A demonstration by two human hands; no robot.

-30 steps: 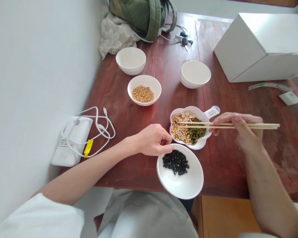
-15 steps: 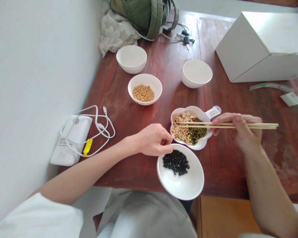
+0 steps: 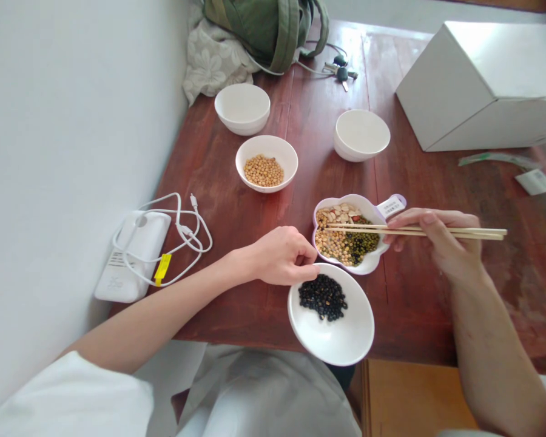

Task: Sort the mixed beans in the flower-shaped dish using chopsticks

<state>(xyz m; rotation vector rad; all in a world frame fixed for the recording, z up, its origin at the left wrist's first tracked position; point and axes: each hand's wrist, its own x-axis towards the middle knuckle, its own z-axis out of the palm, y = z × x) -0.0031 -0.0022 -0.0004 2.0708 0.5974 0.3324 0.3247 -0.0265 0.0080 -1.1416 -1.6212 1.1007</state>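
Right hand (image 3: 443, 240) pinches bamboo chopsticks (image 3: 414, 232) closed, tips over the mixed beans (image 3: 343, 249) in the flower-shaped dish (image 3: 372, 212) (light, hard, slippery: catch one bean at its middle). Left hand (image 3: 284, 258) lies curled, fingertips at the rim of the white bowl (image 3: 332, 343) of black beans (image 3: 323, 297), at six o'clock from the dish.

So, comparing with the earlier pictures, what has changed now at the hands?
The right hand has moved slightly toward the flower-shaped dish, carrying the chopsticks with it; their tips remain over the mixed beans. Nothing was taken or let go. The left hand stays at the rim of the black-bean bowl, and the other bowls look unchanged.
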